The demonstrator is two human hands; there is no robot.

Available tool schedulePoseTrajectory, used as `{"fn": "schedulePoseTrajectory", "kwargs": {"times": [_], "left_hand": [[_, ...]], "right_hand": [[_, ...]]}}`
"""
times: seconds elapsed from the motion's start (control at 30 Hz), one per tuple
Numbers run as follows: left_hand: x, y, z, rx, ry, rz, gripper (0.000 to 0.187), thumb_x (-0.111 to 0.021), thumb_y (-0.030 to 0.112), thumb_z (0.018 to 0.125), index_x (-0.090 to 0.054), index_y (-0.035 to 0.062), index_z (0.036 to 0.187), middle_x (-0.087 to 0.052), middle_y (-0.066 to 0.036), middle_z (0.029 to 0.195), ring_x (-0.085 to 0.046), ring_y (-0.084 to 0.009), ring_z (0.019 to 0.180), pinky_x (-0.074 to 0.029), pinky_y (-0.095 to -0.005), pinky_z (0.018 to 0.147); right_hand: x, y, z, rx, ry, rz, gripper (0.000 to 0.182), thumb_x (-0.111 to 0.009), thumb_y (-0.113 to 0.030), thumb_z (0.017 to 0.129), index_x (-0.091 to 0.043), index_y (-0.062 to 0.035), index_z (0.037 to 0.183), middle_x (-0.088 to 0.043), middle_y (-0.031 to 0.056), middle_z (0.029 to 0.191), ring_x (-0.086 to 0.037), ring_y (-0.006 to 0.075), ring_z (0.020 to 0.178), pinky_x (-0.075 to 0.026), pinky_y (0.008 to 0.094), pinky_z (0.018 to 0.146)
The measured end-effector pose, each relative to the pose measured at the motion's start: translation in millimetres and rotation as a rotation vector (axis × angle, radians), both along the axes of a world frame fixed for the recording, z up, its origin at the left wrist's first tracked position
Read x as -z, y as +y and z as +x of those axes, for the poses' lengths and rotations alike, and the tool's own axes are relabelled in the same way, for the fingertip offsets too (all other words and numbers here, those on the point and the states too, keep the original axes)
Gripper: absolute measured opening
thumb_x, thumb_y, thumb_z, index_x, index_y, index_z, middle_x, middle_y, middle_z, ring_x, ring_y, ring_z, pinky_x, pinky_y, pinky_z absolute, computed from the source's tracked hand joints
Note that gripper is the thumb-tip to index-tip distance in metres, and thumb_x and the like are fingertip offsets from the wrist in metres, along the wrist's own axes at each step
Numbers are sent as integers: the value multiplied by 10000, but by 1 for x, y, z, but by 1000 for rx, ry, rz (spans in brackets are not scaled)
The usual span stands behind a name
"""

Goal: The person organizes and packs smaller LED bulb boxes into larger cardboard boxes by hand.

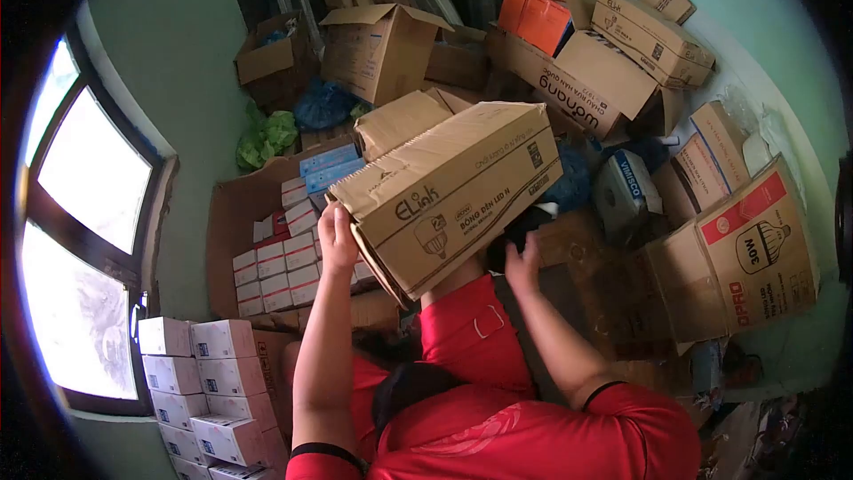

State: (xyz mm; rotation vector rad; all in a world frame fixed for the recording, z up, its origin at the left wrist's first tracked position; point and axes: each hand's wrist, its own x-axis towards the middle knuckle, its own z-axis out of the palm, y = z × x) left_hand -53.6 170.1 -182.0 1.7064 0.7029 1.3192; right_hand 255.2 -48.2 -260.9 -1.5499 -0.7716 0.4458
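A long brown cardboard box (462, 187) printed "ELink" is tilted in front of me, its near left end above my lap. My left hand (337, 236) grips that left end, fingers on the edge of the flap. Just below the box's lower right edge is my right hand (522, 267), its thumb and fingers apart, with nothing seen in it. It is nearest to a black object with a white tip (530, 224), whose kind I cannot make out. Behind the box lies a large open carton (233, 213) holding several small white boxes (289, 253) and blue boxes (329, 160).
White boxes (222, 338) are stacked at lower left by the window (93, 151). A carton marked 30W (755, 258) and a grey VIMISCO case (626, 187) stand on the right. Further cartons (378, 49), an orange box (536, 18) and a green bag (267, 135) crowd the back.
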Motion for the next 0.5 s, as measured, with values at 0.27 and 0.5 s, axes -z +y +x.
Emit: {"fn": "schedulePoseTrajectory", "kwargs": {"times": [0.27,0.5], "left_hand": [[-167,-110,79,-84,504,719,737,-682,779,687,-646,67,869,-591,-100,813,-565,-318,772,-390,-438,730],[-175,-154,120,138,655,808,740,-770,443,767,-539,117,1390,-634,-74,1062,-662,-261,994,-503,-401,864]], "right_hand": [[-74,24,-12,-574,1307,597,770,-394,-690,998,-435,-114,1508,-488,142,1500,-473,333,1373,-422,486,1122],[-87,24,12,-768,1250,532,646,-431,-519,1007,-467,-80,1478,-528,147,1462,-526,315,1322,-423,466,1120]]}}
